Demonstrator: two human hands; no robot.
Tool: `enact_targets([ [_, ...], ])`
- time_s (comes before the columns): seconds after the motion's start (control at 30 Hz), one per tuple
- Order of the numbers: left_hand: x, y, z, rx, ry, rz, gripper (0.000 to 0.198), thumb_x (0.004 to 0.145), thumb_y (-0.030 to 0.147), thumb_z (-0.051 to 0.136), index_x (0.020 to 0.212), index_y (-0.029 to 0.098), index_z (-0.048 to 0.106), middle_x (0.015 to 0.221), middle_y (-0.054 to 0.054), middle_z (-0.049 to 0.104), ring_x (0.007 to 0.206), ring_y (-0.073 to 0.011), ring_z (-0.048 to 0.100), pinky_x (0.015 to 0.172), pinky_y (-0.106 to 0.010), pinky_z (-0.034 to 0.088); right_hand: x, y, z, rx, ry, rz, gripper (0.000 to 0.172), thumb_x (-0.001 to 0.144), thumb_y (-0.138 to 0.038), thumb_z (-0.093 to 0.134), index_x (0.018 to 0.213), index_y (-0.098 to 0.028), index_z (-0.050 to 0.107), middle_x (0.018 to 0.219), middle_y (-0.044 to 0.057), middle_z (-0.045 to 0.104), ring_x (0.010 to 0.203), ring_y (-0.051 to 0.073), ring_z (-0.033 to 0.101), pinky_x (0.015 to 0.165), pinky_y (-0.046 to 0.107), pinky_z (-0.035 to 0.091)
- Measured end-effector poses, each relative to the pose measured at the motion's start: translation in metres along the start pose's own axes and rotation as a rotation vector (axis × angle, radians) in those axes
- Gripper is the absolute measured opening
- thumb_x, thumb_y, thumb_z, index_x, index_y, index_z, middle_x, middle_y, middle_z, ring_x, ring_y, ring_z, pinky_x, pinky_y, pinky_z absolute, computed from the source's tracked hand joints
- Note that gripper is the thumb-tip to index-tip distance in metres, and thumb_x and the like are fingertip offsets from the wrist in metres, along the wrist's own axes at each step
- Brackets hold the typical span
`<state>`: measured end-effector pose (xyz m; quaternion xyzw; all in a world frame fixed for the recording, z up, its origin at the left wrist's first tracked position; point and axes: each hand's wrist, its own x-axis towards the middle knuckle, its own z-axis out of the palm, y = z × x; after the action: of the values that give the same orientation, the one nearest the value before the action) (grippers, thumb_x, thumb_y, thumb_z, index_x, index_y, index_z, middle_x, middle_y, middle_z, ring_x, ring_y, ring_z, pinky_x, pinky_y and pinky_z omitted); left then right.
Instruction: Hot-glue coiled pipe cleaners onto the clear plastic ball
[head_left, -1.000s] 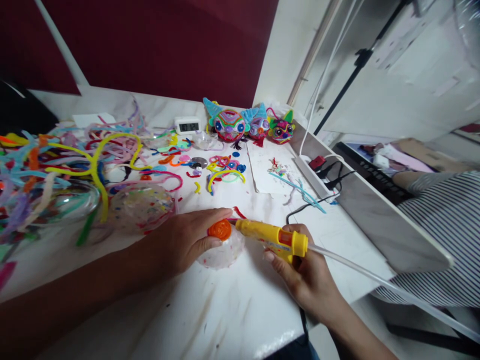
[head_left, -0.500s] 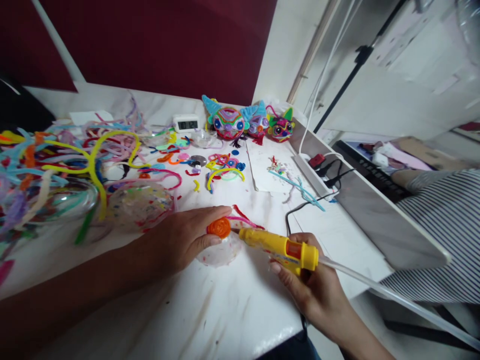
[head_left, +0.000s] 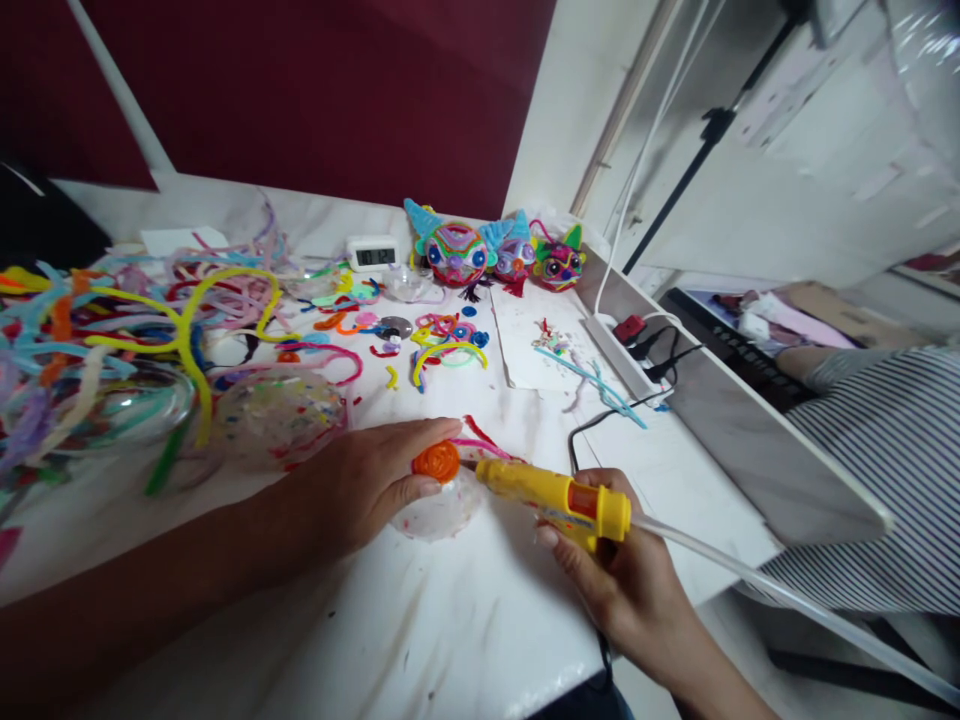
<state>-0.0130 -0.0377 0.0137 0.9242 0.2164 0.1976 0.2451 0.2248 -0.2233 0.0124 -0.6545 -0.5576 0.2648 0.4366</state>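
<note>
Between the thumb and fingers of my left hand (head_left: 375, 470) is an orange pipe-cleaner coil (head_left: 436, 461), held over a clear plastic dome (head_left: 435, 512) on the table. My right hand (head_left: 619, 560) is wrapped round a yellow hot glue gun (head_left: 551, 492), whose nozzle points left and touches or nearly touches the coil's edge. A long translucent glue stick (head_left: 757, 575) sticks out of the gun's back. Behind the coil lie a pink pipe cleaner (head_left: 487, 448) and a red one (head_left: 477, 430).
Tangled pipe cleaners (head_left: 184, 330) cover the left side, near another speckled clear dome (head_left: 281, 415). Decorated animal heads (head_left: 457, 255) and a digital clock (head_left: 373, 254) stand at the back. A power strip (head_left: 622, 355) lies by the right-hand board (head_left: 712, 440); beyond it is a person in a striped garment (head_left: 885, 450).
The view has shifted slightly. Both hands, the orange coil and the glue gun keep nearly the same positions relative to one another.
</note>
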Motion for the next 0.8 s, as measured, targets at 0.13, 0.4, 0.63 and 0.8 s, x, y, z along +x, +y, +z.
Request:
enact_targets([
  [0.13, 0.001, 0.001, 0.000, 0.004, -0.003, -0.011, 0.048, 0.104, 0.041, 0.045, 0.149, 0.025, 0.053, 0.151, -0.002, 0.061, 0.132, -0.0259, 0.064, 0.119, -0.033, 0.044, 0.007, 0.001, 0.002, 0.021, 0.008, -0.024, 0.019, 0.100, -0.037, 0.063, 0.112, -0.024, 0.056, 0.095, 0.006, 0.060, 0.089, 0.023, 0.067, 0.059, 0.025, 0.055],
  [0.4, -0.001, -0.006, 0.005, -0.009, 0.019, -0.004, 0.050, 0.103, 0.047, 0.044, 0.150, 0.033, 0.051, 0.150, 0.000, 0.062, 0.130, -0.0260, 0.065, 0.118, -0.034, 0.046, 0.017, 0.000, 0.008, 0.069, -0.023, -0.019, 0.015, 0.103, -0.035, 0.060, 0.110, -0.024, 0.055, 0.096, 0.006, 0.057, 0.082, 0.020, 0.065, 0.054, 0.025, 0.049],
  [0.63, -0.001, -0.008, 0.007, 0.004, 0.018, 0.001, 0.053, 0.103, 0.048, 0.042, 0.152, 0.029, 0.051, 0.149, -0.003, 0.063, 0.130, -0.0258, 0.065, 0.117, -0.035, 0.047, 0.012, 0.001, 0.007, 0.064, -0.005, -0.041, 0.016, 0.102, -0.035, 0.061, 0.113, -0.026, 0.053, 0.102, 0.006, 0.057, 0.083, 0.020, 0.065, 0.053, 0.025, 0.049],
  [0.8, 0.000, -0.003, 0.003, 0.016, 0.014, -0.012, 0.051, 0.104, 0.047, 0.041, 0.150, 0.028, 0.053, 0.150, -0.001, 0.062, 0.132, -0.0257, 0.064, 0.117, -0.034, 0.046, 0.013, 0.000, 0.009, 0.061, -0.018, -0.034, 0.013, 0.102, -0.034, 0.059, 0.110, -0.025, 0.053, 0.094, 0.005, 0.058, 0.080, 0.020, 0.065, 0.055, 0.025, 0.052],
])
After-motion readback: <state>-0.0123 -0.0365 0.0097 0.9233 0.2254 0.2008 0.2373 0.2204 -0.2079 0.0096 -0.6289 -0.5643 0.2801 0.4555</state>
